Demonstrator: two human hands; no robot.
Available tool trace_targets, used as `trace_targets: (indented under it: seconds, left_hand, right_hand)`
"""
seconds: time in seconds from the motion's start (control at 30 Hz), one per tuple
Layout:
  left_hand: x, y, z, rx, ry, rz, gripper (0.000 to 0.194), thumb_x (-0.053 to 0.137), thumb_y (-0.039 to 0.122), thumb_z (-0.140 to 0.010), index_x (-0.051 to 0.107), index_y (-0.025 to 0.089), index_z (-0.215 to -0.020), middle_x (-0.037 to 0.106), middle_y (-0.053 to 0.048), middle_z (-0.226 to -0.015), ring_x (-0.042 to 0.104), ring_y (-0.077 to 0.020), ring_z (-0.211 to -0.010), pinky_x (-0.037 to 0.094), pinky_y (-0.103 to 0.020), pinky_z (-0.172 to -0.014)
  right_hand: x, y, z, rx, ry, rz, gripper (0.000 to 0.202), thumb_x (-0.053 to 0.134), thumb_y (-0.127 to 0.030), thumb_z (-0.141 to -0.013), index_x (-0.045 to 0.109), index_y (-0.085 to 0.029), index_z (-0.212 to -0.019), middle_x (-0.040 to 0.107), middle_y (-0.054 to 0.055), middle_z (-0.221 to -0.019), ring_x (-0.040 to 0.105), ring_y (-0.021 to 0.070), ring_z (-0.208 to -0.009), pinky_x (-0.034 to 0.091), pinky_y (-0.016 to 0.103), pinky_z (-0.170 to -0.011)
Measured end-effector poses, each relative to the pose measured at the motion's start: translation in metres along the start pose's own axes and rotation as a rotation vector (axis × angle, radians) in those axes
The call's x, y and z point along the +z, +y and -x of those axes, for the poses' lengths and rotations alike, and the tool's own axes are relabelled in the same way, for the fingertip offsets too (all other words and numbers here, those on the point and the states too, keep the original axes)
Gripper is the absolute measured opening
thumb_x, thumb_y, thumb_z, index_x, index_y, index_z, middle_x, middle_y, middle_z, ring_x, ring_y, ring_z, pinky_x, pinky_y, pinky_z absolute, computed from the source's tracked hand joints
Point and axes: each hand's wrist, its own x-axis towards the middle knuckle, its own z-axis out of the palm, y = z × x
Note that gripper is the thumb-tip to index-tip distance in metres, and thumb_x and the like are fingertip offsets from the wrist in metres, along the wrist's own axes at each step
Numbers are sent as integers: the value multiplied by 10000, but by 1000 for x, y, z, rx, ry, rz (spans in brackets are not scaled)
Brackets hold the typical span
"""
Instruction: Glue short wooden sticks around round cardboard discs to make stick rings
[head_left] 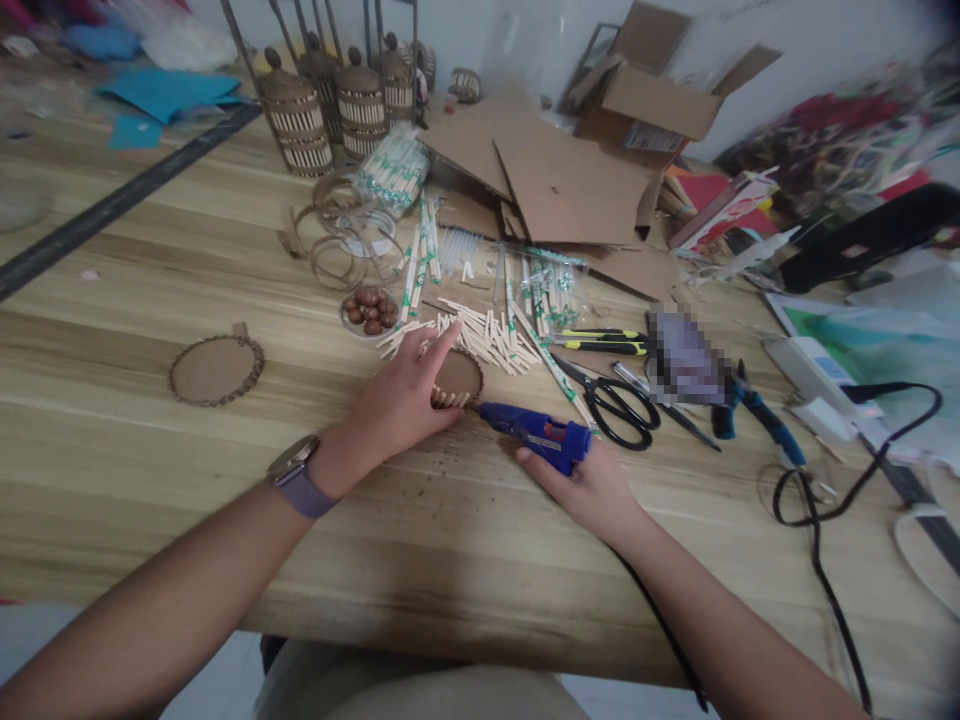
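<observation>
A small round cardboard base (461, 378) lies on the table, with short pale sticks standing along its near edge. My left hand (394, 400) is around its left side, thumb at the near rim and index finger stretched past the far side; its other fingers are mostly hidden. In my right hand (600, 490) is a blue glue gun (536, 432), its nozzle at the near right rim of the base. Just behind lies a loose pile of short cut sticks (491, 338). A larger cardboard disc (216, 370) with a twisted-cord edge rests to the left.
Black-handled scissors (619, 408), a yellow-black cutter (604, 342) and blue pliers (765, 410) lie right. A bowl of brown beads (370, 312) stands behind my left hand. Cardboard sheets (562, 190) and finished stick lanterns (300, 120) are farther back. A black cable (817, 560) runs right.
</observation>
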Motion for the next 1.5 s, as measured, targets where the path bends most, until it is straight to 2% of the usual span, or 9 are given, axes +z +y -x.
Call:
trace_targets:
  seconds: [0.2,0.5,0.77,0.93,1.13,1.33,1.43,1.5]
  left_hand:
    - [-1,1,0,7,-8,-8,1015,829,229,-720,245,225,-1550,428,-170,-1457,435,-357,-1375,439,-538,-1119]
    - [-1,-1,0,24,1,-6,1021,797,243,-741,197,297,-1565,431,-134,-1438,467,-344,-1337,471,-521,-1073]
    - [-1,-1,-1,14,-5,10,1006,808,238,-727,246,254,-1562,447,-142,-1421,472,-341,-1321,477,-497,-1071]
    - [0,-1,-1,16,-8,3,1003,803,236,-734,234,261,-1560,444,-144,-1427,475,-339,-1319,469,-512,-1075]
    - [-1,0,-1,14,-14,-12,1000,805,253,-739,230,263,-1556,449,-148,-1419,477,-343,-1323,477,-506,-1061]
    - [0,0,-1,3,-19,-15,998,804,274,-740,229,289,-1555,460,-130,-1397,506,-339,-1277,489,-503,-1037]
    - [1,0,0,-1,-27,-15,1012,815,281,-739,219,290,-1557,451,-135,-1406,515,-337,-1259,496,-505,-1022]
    - [0,0,0,-2,-30,-17,1018,828,278,-736,222,288,-1554,454,-135,-1404,530,-327,-1240,506,-494,-1008]
  right_hand:
    - [0,-1,0,-8,-14,5,268,556,-408,-902,700,-195,-827,724,70,-801,673,223,-723,513,317,-662]
    - [0,-1,0,28,-32,27,284,561,-428,-906,719,-199,-847,755,81,-852,692,245,-783,538,334,-696]
    - [-1,-3,0,2,-28,26,279,562,-413,-916,744,-202,-895,771,83,-882,712,258,-834,551,344,-753]
    - [0,-3,1,-2,-12,49,291,558,-414,-917,732,-190,-854,761,96,-852,710,262,-795,549,351,-724]
    - [2,0,2,13,-7,31,265,582,-421,-902,739,-208,-881,777,93,-908,722,283,-886,569,379,-790]
    - [0,-3,0,139,103,-153,339,628,-511,-864,745,-203,-944,771,82,-852,709,256,-774,568,342,-672]
    - [-11,-5,1,273,12,-352,421,659,-616,-825,720,-200,-845,715,47,-713,621,189,-591,504,289,-527]
    - [-18,-7,2,356,-157,-504,483,677,-670,-797,693,-189,-758,689,40,-679,558,145,-529,460,259,-481]
